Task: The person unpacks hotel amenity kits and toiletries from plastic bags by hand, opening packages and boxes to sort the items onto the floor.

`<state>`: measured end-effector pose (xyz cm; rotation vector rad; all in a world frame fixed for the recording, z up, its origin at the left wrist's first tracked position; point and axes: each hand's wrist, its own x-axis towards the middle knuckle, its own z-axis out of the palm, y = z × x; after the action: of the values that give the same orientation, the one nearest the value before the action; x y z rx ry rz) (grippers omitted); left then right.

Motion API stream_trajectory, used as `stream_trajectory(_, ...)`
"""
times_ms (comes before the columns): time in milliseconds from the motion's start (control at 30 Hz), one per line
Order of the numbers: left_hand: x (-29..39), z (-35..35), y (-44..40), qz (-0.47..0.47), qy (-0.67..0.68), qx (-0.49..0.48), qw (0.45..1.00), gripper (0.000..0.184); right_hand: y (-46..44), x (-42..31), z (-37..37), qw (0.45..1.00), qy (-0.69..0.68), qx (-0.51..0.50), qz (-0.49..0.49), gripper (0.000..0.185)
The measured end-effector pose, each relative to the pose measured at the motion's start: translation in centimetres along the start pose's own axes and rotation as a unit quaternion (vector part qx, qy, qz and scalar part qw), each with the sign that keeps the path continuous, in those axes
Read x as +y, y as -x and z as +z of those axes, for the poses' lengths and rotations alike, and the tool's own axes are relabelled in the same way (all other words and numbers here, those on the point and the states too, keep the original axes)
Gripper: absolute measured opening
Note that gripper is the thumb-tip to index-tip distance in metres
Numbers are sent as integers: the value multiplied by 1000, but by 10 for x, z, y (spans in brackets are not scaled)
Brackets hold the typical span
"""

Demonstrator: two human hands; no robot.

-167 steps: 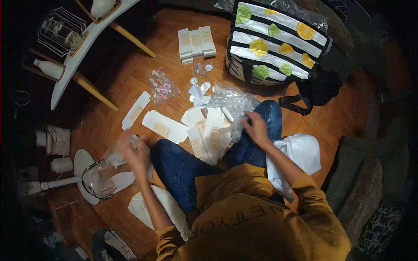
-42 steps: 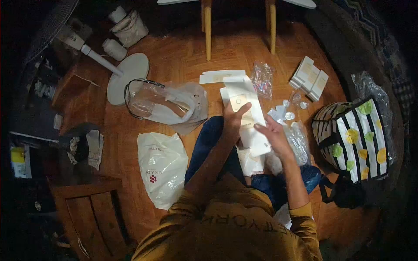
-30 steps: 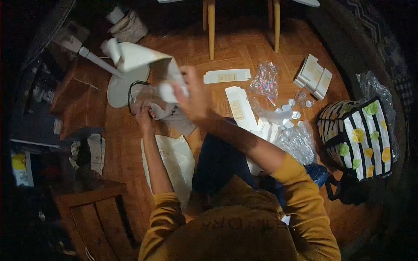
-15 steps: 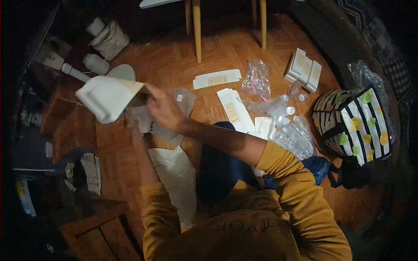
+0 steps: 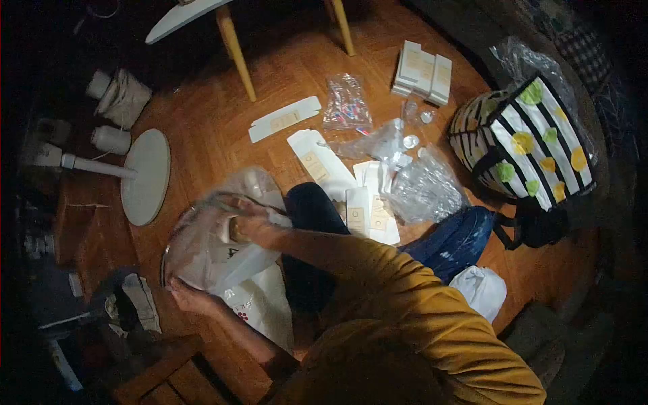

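A clear plastic bag (image 5: 202,260) with a dark rim is spread between my hands at the left. My left hand (image 5: 192,297) is closed on the near-left edge of that bag. My right hand (image 5: 260,228) is at the bag's mouth, its fingers curled near a pale object. Blur and plastic hide what this hand grips. Beneath the bag lies a white printed bag (image 5: 263,310), partly covered. Flat white cartons with tan labels lie beyond my knee, among them a long carton (image 5: 320,162) and a smaller carton (image 5: 356,210).
A stack of white boxes (image 5: 422,71) stands at the back right, near a striped tote bag (image 5: 540,145). Crumpled clear plastic (image 5: 428,185) and a bag of small coloured pieces (image 5: 346,101) lie on the floor. A round white stand base (image 5: 147,179) is at left; stool legs (image 5: 236,57) rise behind.
The view has turned. My right hand has come down from holding a white object out at the left to the clear bag. My left hand now stretches the bag's edge.
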<state>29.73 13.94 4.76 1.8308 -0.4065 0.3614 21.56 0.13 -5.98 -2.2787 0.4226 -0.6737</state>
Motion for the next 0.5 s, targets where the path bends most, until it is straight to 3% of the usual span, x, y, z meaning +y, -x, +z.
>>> stream_trajectory(133,-5,-10,-23,-30,-36,-65,997,41,10,-60,16,971,70,183,-136,25)
stream_trajectory(167,-12,-18,-36,-32,-65,-84,994,41,22,-66,-5,971,70,187,-131,25)
stream_trajectory(233,-86,-42,-73,-21,-62,-105,992,41,65,-85,-73,984,-4,93,-150,26)
stream_trajectory(267,-97,-47,-81,55,-134,-83,986,39,81,-70,-98,999,7,47,-9,23)
stream_trajectory(300,-109,-51,-85,130,-202,-60,969,36,116,-34,-102,982,142,123,29,24)
stream_trajectory(333,-91,-49,-75,130,-203,-60,969,36,149,0,-108,937,281,188,91,25)
stream_trajectory(367,-47,-39,-54,213,-266,-1,940,38,183,35,-113,876,386,237,164,27)
stream_trajectory(400,-7,-26,-34,294,-324,58,898,40,210,51,-152,833,229,-84,496,34)
stream_trajectory(433,23,-14,-21,294,-322,58,898,40,253,63,-157,818,455,166,311,28)
stream_trajectory(500,70,16,6,376,-146,18,915,49,299,66,-186,817,377,-47,434,28)
